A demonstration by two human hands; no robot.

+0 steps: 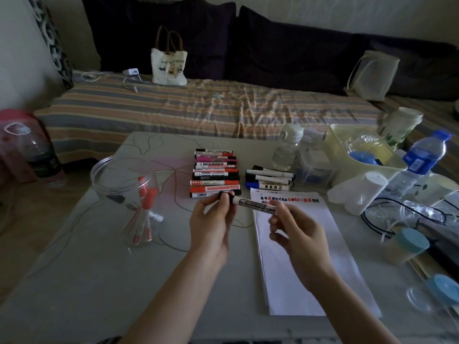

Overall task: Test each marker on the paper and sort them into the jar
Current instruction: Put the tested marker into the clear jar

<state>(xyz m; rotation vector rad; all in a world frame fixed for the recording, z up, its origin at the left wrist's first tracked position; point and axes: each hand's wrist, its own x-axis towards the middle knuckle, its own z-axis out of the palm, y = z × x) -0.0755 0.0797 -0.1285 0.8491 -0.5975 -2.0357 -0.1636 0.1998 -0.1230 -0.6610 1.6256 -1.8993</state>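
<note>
Both hands are holding one marker (253,204) above the desk (99,281): the left hand (211,227) is pinching its black cap, the right hand (298,242) is gripping its barrel beside the paper (310,269).

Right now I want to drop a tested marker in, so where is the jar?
In the head view, the clear jar stands on the table's left side, left of the stacked markers and the left hand, with red-capped markers inside.

On the table (99,281), the jar (129,194) stands to my left, the paper (298,256) to my right, the marker rows (214,173) behind and between them, the bed (198,105) beyond.
</note>
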